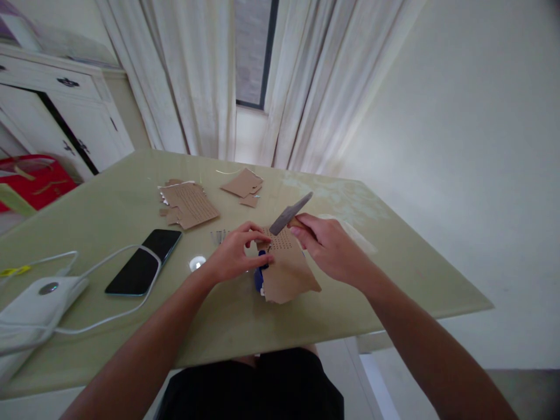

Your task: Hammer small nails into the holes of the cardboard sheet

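Observation:
My left hand [238,254] is closed, pinching the left edge of a brown cardboard piece [289,274] with rows of small printed marks, held just above the table. Something blue [259,275] shows behind that cardboard at its left edge; I cannot make out what it is. My right hand [328,245] is closed on the handle of a knife [291,213], whose grey blade points up and to the right, its lower end against the cardboard's top edge.
On the pale green table [394,274] lie cardboard scraps [190,204] and more scraps [243,184] farther back. A black phone [144,262] lies left, crossed by a white cable [109,259] from a white device [35,303]. A white cabinet [65,116] stands far left.

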{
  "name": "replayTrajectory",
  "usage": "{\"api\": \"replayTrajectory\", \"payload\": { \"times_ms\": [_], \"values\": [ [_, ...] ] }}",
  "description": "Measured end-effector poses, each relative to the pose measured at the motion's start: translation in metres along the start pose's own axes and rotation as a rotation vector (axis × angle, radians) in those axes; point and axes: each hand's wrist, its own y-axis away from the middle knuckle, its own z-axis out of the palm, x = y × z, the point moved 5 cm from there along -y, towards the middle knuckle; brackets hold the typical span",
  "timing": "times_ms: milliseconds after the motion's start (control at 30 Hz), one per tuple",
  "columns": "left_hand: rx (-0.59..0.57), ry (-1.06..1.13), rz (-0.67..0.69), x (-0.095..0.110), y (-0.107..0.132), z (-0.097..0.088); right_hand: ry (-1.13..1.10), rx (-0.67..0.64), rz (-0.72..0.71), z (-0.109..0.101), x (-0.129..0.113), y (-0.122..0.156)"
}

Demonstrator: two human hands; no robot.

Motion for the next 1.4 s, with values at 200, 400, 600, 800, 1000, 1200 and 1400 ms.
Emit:
{"api": "replayTrajectory", "payload": {
  "times_ms": [200,400,600,800,1000,1200,1400],
  "values": [
    [-0.024,-0.015,-0.009,-0.001,0.000,0.002,0.071,-0.150,-0.014,0.023,0.006,-0.003],
    [-0.007,-0.001,-0.014,-0.003,0.001,0.001,0.020,-0.106,-0.017,0.023,0.008,0.002],
    [-0.011,0.011,-0.015,0.000,0.002,0.003,-0.218,-0.089,-0.014,0.021,0.019,-0.004],
    [0.292,-0.064,-0.259,-0.034,0.005,-0.035,-1.159,0.048,0.227,0.030,0.085,-0.023],
    [0.316,-0.718,-0.718,-0.083,0.027,-0.089,-1.497,0.131,0.258,0.071,0.140,-0.026],
    [0.164,-0.790,-0.768,-0.097,0.035,-0.085,-1.623,0.100,0.299,0.082,0.141,-0.011],
    [0.036,-0.912,-0.828,-0.095,0.040,-0.080,-1.682,0.100,0.320,0.083,0.131,-0.008]
  ]
}}
